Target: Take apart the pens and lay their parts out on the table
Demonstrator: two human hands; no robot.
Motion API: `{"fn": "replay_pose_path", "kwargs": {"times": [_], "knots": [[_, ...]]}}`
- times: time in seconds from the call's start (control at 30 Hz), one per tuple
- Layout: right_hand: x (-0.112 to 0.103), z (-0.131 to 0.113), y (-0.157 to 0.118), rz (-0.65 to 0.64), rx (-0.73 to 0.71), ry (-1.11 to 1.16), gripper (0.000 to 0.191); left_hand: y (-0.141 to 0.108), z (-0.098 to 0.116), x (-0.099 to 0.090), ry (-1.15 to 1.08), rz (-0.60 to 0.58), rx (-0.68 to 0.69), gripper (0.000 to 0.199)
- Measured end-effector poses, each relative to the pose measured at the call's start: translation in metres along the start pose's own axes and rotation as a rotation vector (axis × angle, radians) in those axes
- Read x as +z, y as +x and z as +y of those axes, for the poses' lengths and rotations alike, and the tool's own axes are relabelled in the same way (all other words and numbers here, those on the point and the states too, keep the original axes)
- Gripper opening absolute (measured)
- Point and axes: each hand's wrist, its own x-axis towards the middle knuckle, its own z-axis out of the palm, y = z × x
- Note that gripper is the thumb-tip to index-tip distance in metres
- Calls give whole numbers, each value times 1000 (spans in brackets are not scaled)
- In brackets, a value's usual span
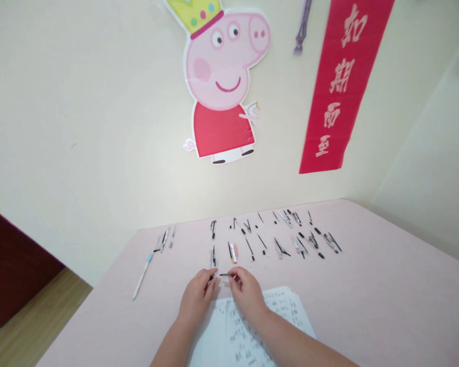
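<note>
Just above the top of a handwritten notebook (286, 300), my two hands are close together with a small gap between them. My left hand (197, 294) is closed in a pinch on a pen part (211, 278), partly dark and partly clear; most of it is hidden by the fingers. Between the thumb and fingers of my right hand (248, 291) is a slim dark pen part (225, 275), its thin end pointing left toward my left hand. Whether it is a refill or a whole pen I cannot tell. The two pieces appear to be apart.
Beyond my hands, two rows of pens and pen parts lie on the pink table, among them a dark refill (249, 246) and a black cap (321, 255). Several pens (164, 238) lie at left, near a white-and-blue pen (142, 278). A wall (99, 153) stands behind.
</note>
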Motion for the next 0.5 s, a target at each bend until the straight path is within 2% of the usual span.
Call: {"fn": "replay_pose_path", "kwargs": {"times": [0.1, 0.27, 0.4, 0.5], "knots": [[-2, -3, -2, -53, -16, -160, 20, 0, 0, 1, -23, 8, 21, 28], [-5, -7, -3, -70, -14, -350, 18, 0, 2, 3, -53, -1, 32, 26], [-7, -9, -2, -64, -50, -378, 18, -1, 1, 5, -58, 21, -21, 21], [-8, -8, -1, -41, -88, -318, 18, -2, 4, 5, -42, 19, -63, 14]]}}
